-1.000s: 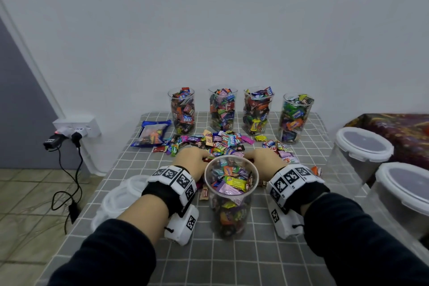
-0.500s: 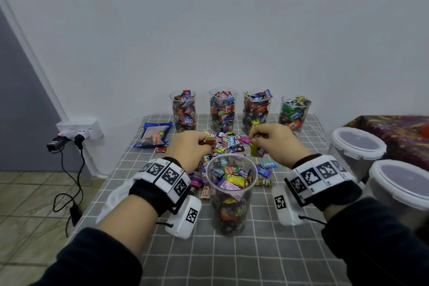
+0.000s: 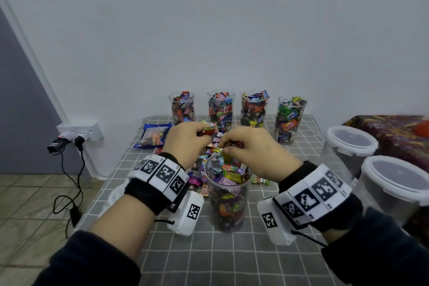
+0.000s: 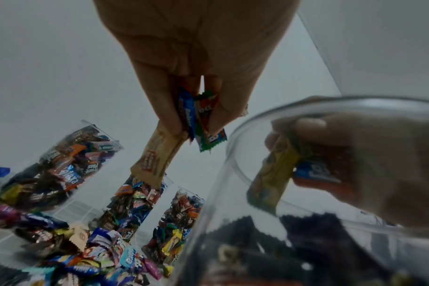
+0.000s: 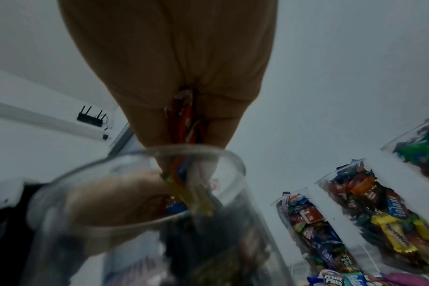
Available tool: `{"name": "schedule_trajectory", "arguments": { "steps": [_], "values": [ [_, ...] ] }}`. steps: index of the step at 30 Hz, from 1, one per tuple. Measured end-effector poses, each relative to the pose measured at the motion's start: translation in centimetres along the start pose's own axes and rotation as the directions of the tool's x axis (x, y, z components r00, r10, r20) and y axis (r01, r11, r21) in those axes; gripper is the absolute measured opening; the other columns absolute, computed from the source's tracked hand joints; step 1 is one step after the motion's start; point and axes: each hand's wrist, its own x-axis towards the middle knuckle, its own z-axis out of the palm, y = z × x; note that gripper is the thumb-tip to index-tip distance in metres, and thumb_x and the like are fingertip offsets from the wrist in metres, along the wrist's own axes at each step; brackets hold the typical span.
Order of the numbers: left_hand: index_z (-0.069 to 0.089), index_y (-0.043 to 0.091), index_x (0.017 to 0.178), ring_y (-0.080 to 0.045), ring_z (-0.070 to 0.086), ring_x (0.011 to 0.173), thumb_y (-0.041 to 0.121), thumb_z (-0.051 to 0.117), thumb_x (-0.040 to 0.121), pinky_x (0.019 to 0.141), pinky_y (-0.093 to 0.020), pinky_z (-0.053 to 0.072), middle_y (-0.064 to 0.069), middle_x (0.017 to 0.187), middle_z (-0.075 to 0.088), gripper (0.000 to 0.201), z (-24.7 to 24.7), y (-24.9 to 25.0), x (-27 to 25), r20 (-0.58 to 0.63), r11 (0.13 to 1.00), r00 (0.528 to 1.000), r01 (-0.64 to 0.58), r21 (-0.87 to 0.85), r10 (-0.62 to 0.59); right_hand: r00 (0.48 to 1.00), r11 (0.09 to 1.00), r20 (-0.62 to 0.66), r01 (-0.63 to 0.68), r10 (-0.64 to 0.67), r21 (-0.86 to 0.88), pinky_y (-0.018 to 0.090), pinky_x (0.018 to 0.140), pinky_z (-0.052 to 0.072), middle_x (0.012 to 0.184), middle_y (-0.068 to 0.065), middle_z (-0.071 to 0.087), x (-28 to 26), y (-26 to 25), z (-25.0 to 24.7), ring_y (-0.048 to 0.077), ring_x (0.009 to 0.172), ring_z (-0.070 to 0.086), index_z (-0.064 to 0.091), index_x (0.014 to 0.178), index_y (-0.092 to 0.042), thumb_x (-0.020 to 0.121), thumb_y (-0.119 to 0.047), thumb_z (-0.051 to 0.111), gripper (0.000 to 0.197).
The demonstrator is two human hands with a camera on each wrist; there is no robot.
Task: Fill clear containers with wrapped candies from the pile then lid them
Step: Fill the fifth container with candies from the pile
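Observation:
A clear cup (image 3: 228, 195), nearly full of wrapped candies, stands in the middle of the checked table (image 3: 232, 262). My left hand (image 3: 188, 139) is raised behind the cup's left rim and pinches several wrapped candies (image 4: 198, 123), one long tan one hanging down. Over the cup's mouth my right hand (image 3: 246, 148) pinches several candies (image 5: 184, 135), a yellow wrapper dipping inside the rim. The loose candy pile (image 3: 213, 144) lies behind the cup, mostly hidden by my hands.
Several filled clear cups (image 3: 220, 109) line the table's back edge by the wall. A blue candy bag (image 3: 153, 134) lies back left. Two large lidded clear tubs (image 3: 350, 144) stand at the right. White lids (image 3: 113, 195) lie left, under my forearm.
Both hands rose off the pile with candies pinched. The right hand came back over the cup's mouth; the left moved in toward its rim.

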Motion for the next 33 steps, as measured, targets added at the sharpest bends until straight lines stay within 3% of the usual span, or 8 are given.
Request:
{"name": "schedule_trajectory", "arguments": {
  "steps": [5,12,16,19,21,23,29,33],
  "values": [
    [0.074,0.010,0.092,-0.024,0.063,0.081,0.012,0.061,0.082,0.074,-0.035,0.047,-0.010,0.081,0.071,0.016,-0.1,0.2,-0.3,0.004,1.000,1.000,-0.004,-0.009,0.004,0.998,0.996,0.038,0.061,-0.059,-0.068,0.027,0.079,0.040,0.093,-0.001,0.057,-0.2,0.3,1.0,0.013,0.088,0.051,0.069,0.101,-0.016,0.088,-0.019,0.062,0.014],
    [0.070,0.003,0.089,-0.029,0.063,0.080,0.013,0.061,0.082,0.078,-0.044,0.050,-0.014,0.080,0.069,0.015,-0.4,-0.3,-0.5,0.004,0.998,1.000,0.005,-0.055,-0.005,0.998,0.993,-0.064,-0.015,0.022,0.113,0.022,0.088,0.040,0.104,-0.010,0.055,-1.3,0.7,1.0,0.004,0.100,0.051,0.063,0.112,-0.021,0.089,-0.034,0.063,0.027],
    [0.071,0.005,0.090,-0.024,0.056,0.065,0.012,0.062,0.082,0.068,-0.044,0.048,-0.015,0.076,0.068,0.014,-1.0,0.0,-0.8,-0.016,0.996,1.000,-0.006,-0.094,0.005,0.980,0.914,0.047,-0.195,0.191,0.355,0.023,0.100,0.037,0.131,-0.014,0.048,-2.7,2.5,1.3,0.000,0.121,0.044,0.041,0.136,-0.028,0.067,-0.058,0.070,0.080],
    [0.074,0.008,0.091,-0.025,0.059,0.072,0.009,0.064,0.082,0.069,-0.038,0.048,-0.013,0.079,0.069,0.013,-1.6,1.0,-1.1,-0.039,0.991,0.999,-0.023,-0.129,0.018,0.950,0.830,0.239,-0.295,0.201,0.474,0.013,0.096,0.039,0.137,-0.012,0.040,-3.3,3.7,2.1,0.002,0.124,0.042,0.026,0.144,-0.026,0.061,-0.046,0.081,0.102],
    [0.074,0.010,0.089,-0.025,0.063,0.075,0.008,0.064,0.082,0.073,-0.038,0.049,-0.012,0.079,0.070,0.012,-1.9,1.8,-1.3,-0.045,0.987,0.999,-0.038,-0.158,0.031,0.937,0.807,0.291,-0.319,0.191,0.497,0.016,0.100,0.037,0.137,-0.013,0.041,-3.5,4.1,2.7,0.002,0.128,0.040,0.023,0.143,-0.028,0.052,-0.050,0.080,0.110],
    [0.074,0.013,0.087,-0.020,0.065,0.074,0.008,0.064,0.082,0.076,-0.039,0.053,-0.010,0.078,0.071,0.012,-2.1,2.6,-1.7,-0.034,0.978,0.998,-0.063,-0.201,0.057,0.936,0.796,0.294,-0.327,0.196,0.509,0.027,0.108,0.035,0.137,-0.011,0.045,-3.5,4.4,3.1,0.003,0.130,0.041,0.026,0.140,-0.028,0.047,-0.052,0.079,0.110],
    [0.071,0.039,0.082,-0.015,0.067,0.076,0.025,0.062,0.071,0.079,-0.041,0.054,0.001,0.079,0.072,0.020,-1.7,3.8,-3.0,0.088,0.947,0.986,-0.109,-0.303,0.142,0.942,0.768,0.270,-0.322,0.199,0.554,0.035,0.108,0.038,0.131,-0.010,0.051,-3.6,4.6,3.3,0.000,0.126,0.044,0.039,0.124,-0.035,0.047,-0.047,0.081,0.089],
    [0.072,0.041,0.076,-0.010,0.065,0.078,0.010,0.067,0.077,0.078,-0.034,0.053,0.003,0.078,0.071,0.031,-0.9,3.5,-3.7,0.158,0.971,0.978,-0.101,-0.217,0.137,0.949,0.768,0.250,-0.303,0.190,0.564,0.042,0.107,0.040,0.130,-0.007,0.054,-3.6,4.5,3.4,0.006,0.125,0.048,0.040,0.130,-0.029,0.050,-0.046,0.083,0.093]
  ]
}}
